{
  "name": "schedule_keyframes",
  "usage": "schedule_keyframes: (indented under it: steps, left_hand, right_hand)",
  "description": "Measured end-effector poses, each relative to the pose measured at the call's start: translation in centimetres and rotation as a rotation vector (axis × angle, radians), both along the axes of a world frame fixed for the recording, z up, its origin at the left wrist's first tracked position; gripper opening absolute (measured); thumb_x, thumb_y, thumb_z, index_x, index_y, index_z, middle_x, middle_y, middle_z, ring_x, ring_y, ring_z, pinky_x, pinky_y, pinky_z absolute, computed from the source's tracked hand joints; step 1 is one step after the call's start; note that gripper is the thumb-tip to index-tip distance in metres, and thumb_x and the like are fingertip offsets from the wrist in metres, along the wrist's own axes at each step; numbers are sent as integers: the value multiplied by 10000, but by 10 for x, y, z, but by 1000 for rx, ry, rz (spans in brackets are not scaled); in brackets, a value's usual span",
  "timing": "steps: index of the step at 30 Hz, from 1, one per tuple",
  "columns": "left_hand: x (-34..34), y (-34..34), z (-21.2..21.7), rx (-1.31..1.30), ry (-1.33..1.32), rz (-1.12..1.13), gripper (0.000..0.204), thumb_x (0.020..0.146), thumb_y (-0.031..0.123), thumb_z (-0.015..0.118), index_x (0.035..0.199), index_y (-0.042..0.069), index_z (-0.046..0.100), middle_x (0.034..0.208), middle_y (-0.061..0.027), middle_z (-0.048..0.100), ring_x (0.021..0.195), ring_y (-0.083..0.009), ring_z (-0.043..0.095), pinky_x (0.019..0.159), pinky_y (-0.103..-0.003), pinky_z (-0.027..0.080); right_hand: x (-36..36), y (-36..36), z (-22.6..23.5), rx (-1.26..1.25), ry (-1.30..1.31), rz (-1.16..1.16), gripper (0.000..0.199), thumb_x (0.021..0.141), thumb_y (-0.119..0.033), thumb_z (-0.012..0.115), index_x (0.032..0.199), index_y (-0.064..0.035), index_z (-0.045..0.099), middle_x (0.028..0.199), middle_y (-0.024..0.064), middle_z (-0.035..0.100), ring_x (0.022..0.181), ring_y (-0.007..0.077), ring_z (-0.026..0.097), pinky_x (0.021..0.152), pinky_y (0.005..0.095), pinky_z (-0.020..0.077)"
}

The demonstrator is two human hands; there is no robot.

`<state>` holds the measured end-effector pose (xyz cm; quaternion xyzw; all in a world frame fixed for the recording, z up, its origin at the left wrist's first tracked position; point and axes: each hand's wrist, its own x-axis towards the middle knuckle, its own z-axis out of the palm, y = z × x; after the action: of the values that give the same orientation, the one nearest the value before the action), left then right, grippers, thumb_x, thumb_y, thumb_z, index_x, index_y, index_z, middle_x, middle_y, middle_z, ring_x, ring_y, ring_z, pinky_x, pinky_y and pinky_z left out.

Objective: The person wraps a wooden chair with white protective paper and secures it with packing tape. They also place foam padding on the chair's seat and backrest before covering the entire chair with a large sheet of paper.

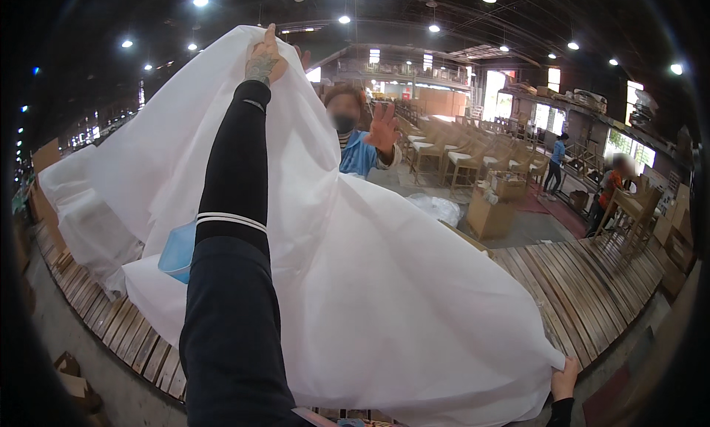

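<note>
1. The white sheet, a large thin non-woven or fabric cover, is spread and billowing over the slatted wooden counter. It covers most of the counter's left and middle, and the right-hand slats are bare.
2. The left hand is raised high above the counter, with its fingers clenched on the sheet's upper edge so that the cloth hangs from them in a peak.
3. The right hand is low, at the counter's near right corner. Its fingers pinch the sheet's lower corner and draw that edge taut.
4. A co-worker in a blue top stands on the far side of the counter, behind the sheet, with one open palm lifted beside the cloth. Whether that palm touches the sheet cannot be told.
5. A pale blue item shows against the sheet just beside the left sleeve, above the counter's left part; its kind is unclear.
6. Handling judgement: the sheet looks very light, soft and limp. It folds and balloons freely, is likely to catch air and could snag on the slat edges. It is best held by pinching corners and hems, well apart, to keep it spread.
7. Beyond the counter stand rows of wooden chairs and cardboard boxes.
</note>
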<state>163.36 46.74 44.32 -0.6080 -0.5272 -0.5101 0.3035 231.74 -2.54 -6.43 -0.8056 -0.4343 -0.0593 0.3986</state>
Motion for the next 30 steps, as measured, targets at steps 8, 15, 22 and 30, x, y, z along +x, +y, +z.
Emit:
schedule_keyframes:
  steps: [8,15,22,30]
  left_hand:
    - [3,39,-16,-40,36,-19,718,874,160,506,1552,132,270,1339,-232,578,1287,-409,509,1078,-492,410]
    - [27,48,-45,-164,191,145,815,873,201,589,1580,154,186,1338,-225,584,1278,-392,531,1051,-477,443]
    - [18,35,-27,-261,376,-155,864,817,156,659,1561,94,225,1189,-274,639,1099,-406,637,943,-459,496]
    - [63,-130,-37,-106,470,-163,562,865,225,672,1364,38,493,1027,-251,697,953,-397,691,808,-445,549]
  right_hand:
    - [-39,-12,16,16,74,-21,224,770,-44,613,966,43,678,1022,209,629,1003,382,606,890,410,469]
    - [-29,0,6,35,36,90,222,784,-76,632,969,42,668,998,209,633,955,368,624,842,408,483]
    - [-27,57,53,-16,170,328,199,784,-66,649,945,51,644,839,189,632,823,291,631,729,367,468]
    - [-10,229,153,39,39,433,310,883,-141,692,1122,37,608,933,145,658,861,259,623,755,376,475]
